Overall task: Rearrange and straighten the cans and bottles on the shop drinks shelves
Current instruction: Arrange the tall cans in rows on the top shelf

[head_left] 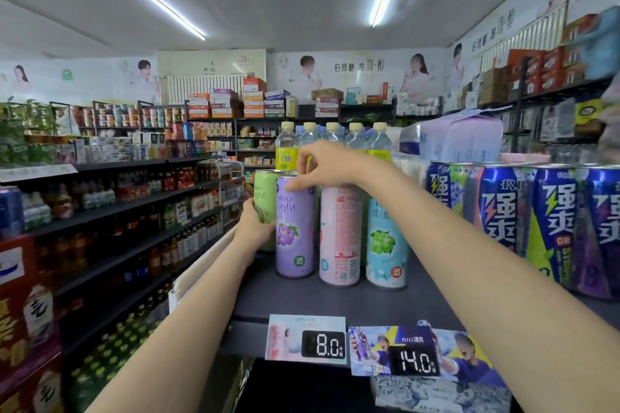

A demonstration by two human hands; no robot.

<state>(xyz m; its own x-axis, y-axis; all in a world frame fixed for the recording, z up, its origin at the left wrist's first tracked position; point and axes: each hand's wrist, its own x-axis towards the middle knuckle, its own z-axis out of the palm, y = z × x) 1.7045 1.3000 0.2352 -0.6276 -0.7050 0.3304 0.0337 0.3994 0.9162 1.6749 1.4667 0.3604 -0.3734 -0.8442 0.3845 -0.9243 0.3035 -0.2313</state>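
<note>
On the dark top shelf (335,302) stands a row of slim cans. My left hand (251,225) grips a green can (263,198) at the row's left end. My right hand (322,164) holds the top rim of the purple grape can (294,235) beside it, thumb on the can's front. Right of these stand a pink can (339,238) and a pale blue can with green grapes (385,241). Behind them are clear bottles with yellow labels and cream caps (287,147). More cans behind the purple one are hidden by my hand.
Tall blue and purple cans (523,214) crowd the shelf's right side. Price tags 8.0 (307,339) and 14.0 (412,355) hang on the shelf front. Bottle-filled shelves (134,211) run along the aisle at left. A wrapped pack (459,137) sits behind.
</note>
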